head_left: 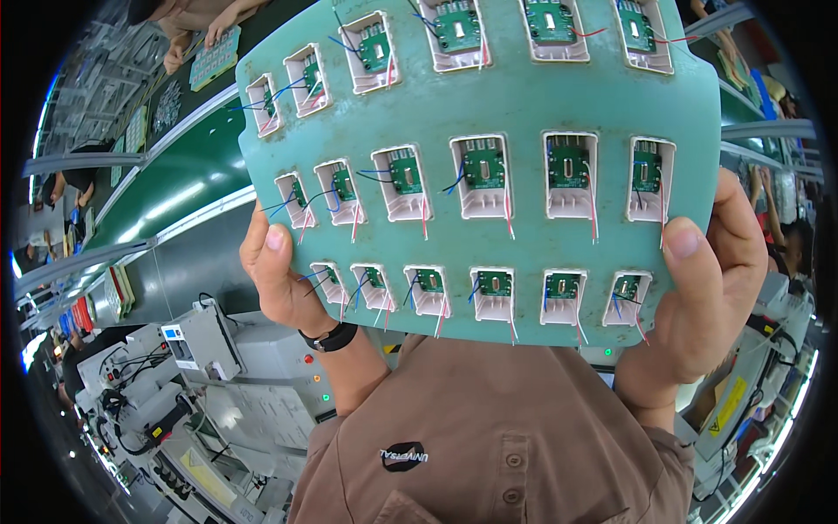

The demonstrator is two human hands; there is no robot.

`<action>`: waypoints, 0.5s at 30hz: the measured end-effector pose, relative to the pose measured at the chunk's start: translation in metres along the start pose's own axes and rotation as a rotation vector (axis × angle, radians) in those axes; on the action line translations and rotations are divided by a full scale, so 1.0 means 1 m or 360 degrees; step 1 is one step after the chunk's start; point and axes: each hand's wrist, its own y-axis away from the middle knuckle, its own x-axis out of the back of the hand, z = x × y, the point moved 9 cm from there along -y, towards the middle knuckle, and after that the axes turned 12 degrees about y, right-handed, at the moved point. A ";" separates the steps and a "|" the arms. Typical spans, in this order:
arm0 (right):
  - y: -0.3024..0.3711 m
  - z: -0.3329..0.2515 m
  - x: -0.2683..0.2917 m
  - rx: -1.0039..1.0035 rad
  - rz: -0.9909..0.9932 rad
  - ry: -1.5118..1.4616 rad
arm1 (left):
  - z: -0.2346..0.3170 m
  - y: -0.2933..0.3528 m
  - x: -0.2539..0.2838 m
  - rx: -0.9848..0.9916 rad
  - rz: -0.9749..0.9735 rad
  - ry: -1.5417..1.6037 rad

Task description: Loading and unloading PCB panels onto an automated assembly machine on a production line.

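Between both hands I hold up a large green tray (541, 96), tilted so its face shows. Set into it in rows are several white plastic housings (483, 203), each with a small green circuit board (485, 163) inside. Thin red, white, blue and black wires stick out of the housings. My left hand (284, 278) grips the lower left edge, thumb on the face; a black band circles that wrist. At the lower right edge my right hand (711, 279) is closed the same way, its thumb beside a housing. The fingers behind the tray are partly hidden.
A green conveyor belt (175, 196) runs along the left. Beyond it another person's hands (209, 39) are at a similar tray (216, 59). Grey machines with cables (205, 341) stand at lower left; another machine (729, 406) is at right. Metal rails (83, 163) cross both sides.
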 end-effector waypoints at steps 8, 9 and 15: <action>-0.003 -0.005 -0.002 0.0016 -0.0112 0.0084 | -0.001 0.000 -0.003 0.0050 -0.0159 0.0017; -0.003 -0.005 -0.002 0.0018 -0.0110 0.0085 | 0.000 0.000 0.002 0.0016 -0.0059 -0.0033; -0.003 -0.005 -0.002 0.0025 -0.0123 0.0076 | 0.002 -0.001 0.005 -0.0068 0.0008 -0.0046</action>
